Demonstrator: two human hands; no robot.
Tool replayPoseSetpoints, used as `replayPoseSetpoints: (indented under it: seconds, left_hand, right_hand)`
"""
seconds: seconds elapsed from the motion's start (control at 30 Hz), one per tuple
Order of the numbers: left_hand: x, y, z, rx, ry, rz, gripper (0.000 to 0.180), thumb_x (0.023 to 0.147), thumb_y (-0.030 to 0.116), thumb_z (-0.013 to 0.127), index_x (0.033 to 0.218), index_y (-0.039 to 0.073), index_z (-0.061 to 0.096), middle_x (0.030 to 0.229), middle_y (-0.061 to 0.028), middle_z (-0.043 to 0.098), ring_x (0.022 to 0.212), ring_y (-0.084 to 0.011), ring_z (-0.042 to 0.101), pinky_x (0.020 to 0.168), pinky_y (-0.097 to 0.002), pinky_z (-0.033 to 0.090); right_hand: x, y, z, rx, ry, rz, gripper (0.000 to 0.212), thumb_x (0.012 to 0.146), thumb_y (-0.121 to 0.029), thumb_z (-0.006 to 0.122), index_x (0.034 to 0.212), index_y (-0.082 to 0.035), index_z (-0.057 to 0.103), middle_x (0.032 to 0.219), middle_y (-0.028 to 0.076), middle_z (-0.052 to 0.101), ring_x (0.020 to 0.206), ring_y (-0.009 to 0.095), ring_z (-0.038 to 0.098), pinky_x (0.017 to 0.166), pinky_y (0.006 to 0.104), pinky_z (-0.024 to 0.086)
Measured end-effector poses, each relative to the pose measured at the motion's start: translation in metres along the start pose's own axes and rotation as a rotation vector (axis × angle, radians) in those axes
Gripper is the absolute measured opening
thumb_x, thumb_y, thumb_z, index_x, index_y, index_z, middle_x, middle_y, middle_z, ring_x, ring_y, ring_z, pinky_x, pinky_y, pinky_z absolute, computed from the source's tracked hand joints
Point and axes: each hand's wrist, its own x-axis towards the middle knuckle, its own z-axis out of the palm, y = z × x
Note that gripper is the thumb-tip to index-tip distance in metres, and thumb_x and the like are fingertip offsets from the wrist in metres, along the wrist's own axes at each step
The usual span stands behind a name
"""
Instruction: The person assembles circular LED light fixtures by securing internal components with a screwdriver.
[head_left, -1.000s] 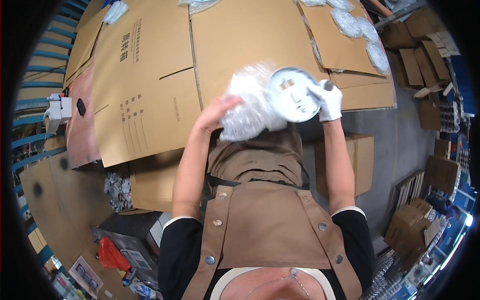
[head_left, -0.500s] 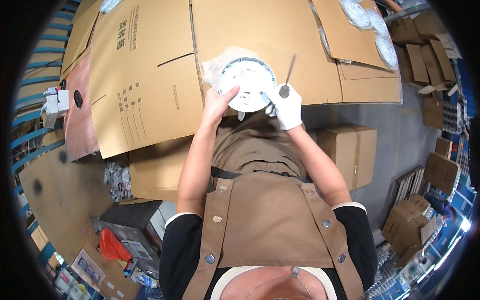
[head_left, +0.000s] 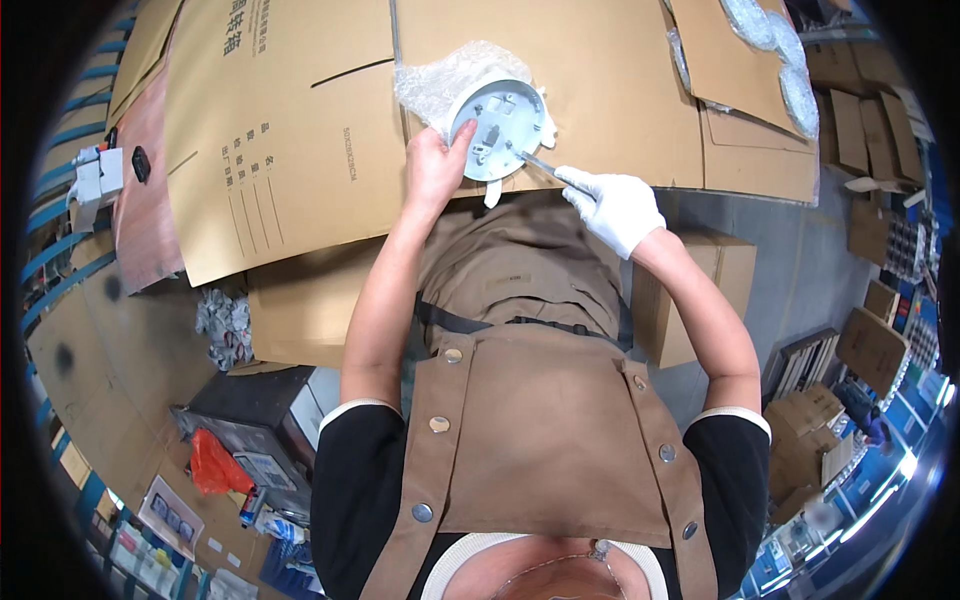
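Housing [head_left: 508,118] and tool [head_left: 545,168], held in two hands

The left hand [head_left: 433,172] has its grip clamped on the housing's left side, above the near part of the tabletop [head_left: 620,100]; clear wrap [head_left: 428,86] shows at far left of it. The gloved right hand [head_left: 622,212] is closed around the tool.

The left hand [head_left: 436,172] holds 1 round white housing [head_left: 518,118]; the right hand [head_left: 612,205], wearing 1 glove [head_left: 632,215], holds 1 slim tool [head_left: 545,166], with 3 wrapped discs [head_left: 798,100] beyond that hand.

Through one head-worn fisheye I look down, close above the apron [head_left: 555,440] at six o'clock, cardboard [head_left: 600,60] at twelve.
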Motion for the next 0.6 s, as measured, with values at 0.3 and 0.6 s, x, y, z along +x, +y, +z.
replayPoseSetpoints:
  seconds: [0.3, 0.6]
  left_hand:
    - [-0.013, 0.024, -0.003, 0.208, -0.099, -0.047, 0.027, 0.087, 0.025, 0.066, 0.097, 0.000, 0.068, 0.077, -0.0146, 0.069, 0.068, -0.0154, 0.065, 0.063, -0.0308, 0.049]
    - [-0.020, 0.024, 0.004, 0.255, 0.027, 0.242, 0.026, 0.086, 0.030, 0.064, 0.090, 0.005, 0.069, 0.065, -0.0186, 0.061, 0.061, -0.0365, 0.061, 0.054, -0.0397, 0.047]
  right_hand:
    - [0.017, -0.021, -0.018, 0.107, -0.229, 0.085, 0.031, 0.088, -0.028, 0.054, 0.113, -0.014, 0.066, 0.086, 0.017, 0.066, 0.080, 0.035, 0.062, 0.075, 0.0391, 0.049]
    - [0.035, -0.027, -0.016, 0.043, -0.355, 0.110, 0.031, 0.088, -0.026, 0.052, 0.109, -0.010, 0.067, 0.083, 0.019, 0.065, 0.078, 0.037, 0.061, 0.074, 0.0400, 0.049]
